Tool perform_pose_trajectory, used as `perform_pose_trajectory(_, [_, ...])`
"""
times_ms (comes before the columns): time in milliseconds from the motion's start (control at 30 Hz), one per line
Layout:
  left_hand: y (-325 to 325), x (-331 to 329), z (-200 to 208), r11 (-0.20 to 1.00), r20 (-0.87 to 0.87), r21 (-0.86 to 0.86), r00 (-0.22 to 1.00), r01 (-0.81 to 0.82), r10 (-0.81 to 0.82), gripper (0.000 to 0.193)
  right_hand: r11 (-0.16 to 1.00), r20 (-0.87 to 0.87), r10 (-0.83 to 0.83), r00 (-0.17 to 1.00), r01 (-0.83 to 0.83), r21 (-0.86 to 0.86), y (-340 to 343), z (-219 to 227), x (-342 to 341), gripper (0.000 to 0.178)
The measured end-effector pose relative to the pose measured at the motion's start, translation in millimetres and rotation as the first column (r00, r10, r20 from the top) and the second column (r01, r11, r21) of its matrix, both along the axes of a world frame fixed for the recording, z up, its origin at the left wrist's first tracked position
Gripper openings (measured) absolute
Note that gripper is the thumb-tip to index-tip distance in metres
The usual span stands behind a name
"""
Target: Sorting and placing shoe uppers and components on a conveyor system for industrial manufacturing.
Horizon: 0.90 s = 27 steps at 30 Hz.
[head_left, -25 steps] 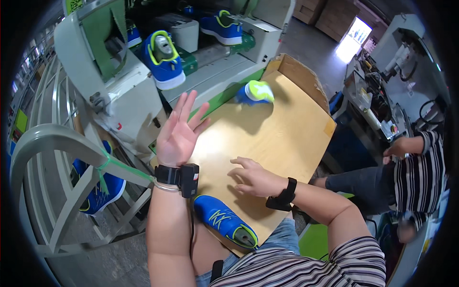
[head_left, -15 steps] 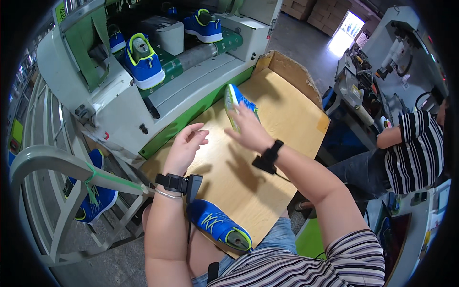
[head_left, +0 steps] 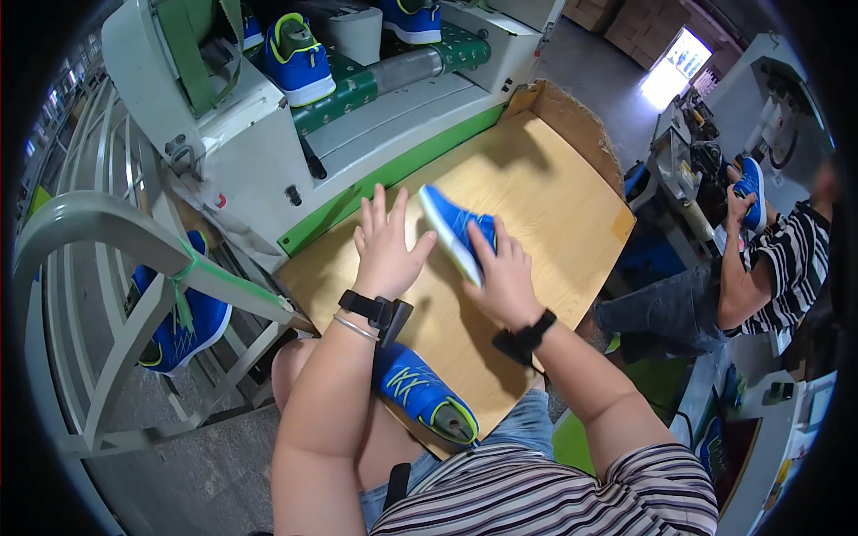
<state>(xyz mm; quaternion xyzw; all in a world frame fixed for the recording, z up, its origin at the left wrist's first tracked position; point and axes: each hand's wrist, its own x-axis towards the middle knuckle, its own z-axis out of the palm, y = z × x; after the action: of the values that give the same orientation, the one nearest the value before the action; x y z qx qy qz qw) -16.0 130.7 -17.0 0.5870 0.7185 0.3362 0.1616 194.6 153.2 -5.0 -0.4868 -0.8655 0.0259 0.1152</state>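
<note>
A blue sneaker (head_left: 453,225) with a white sole and yellow-green trim is in my right hand (head_left: 508,279), tilted above the wooden board with its toe pointing away from me. My fingers wrap round its heel end. Just left of the toe, my left hand (head_left: 390,250) has its fingers spread and holds nothing. A second blue sneaker (head_left: 420,391), with yellow-green laces and a grey form inside, rests at the near edge of the board, close to my left forearm. Both my wrists wear black bands.
The wooden board (head_left: 554,205) has a cardboard edge (head_left: 581,125) at its far side. Beyond stands a machine with a green roller (head_left: 357,89) bearing more blue sneakers (head_left: 299,62). A metal rack (head_left: 98,214) at left holds sneakers. At right, a co-worker (head_left: 760,259) lifts a blue sneaker.
My right hand has taken hold of the sneaker at the far side and brought it nearer, tilted. My left hand has opened wide and moved right. The co-worker now holds up a sneaker.
</note>
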Motion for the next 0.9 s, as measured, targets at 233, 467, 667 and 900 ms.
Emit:
perform_pose_trajectory(233, [-22,-19,-19,0.847,-0.018,-0.333,0.896,0.413,-0.444,0.074,0.959,-0.282,0.247,0.927,-0.275,-0.063,-61,25,24,0.089])
perform_pose_trajectory(467, [-89,-2,36,0.921,0.009,-0.358,0.987,0.151,-0.159,0.075,0.689,-0.605,-0.029,0.796,-0.423,-0.589,-29,2,16,0.079])
perform_pose_trajectory(667, [-198,50,28,0.99,0.353,-0.048,0.925,-0.132,0.141,0.08,0.806,-0.561,0.022,0.828,-0.346,-0.48,-62,1,48,0.071])
perform_pose_trajectory(900, [-245,97,21,0.915,0.93,-0.361,-0.005,0.183,0.368,0.063,0.85,-0.594,0.042,0.803,-0.341,-0.402,-124,3,94,0.073])
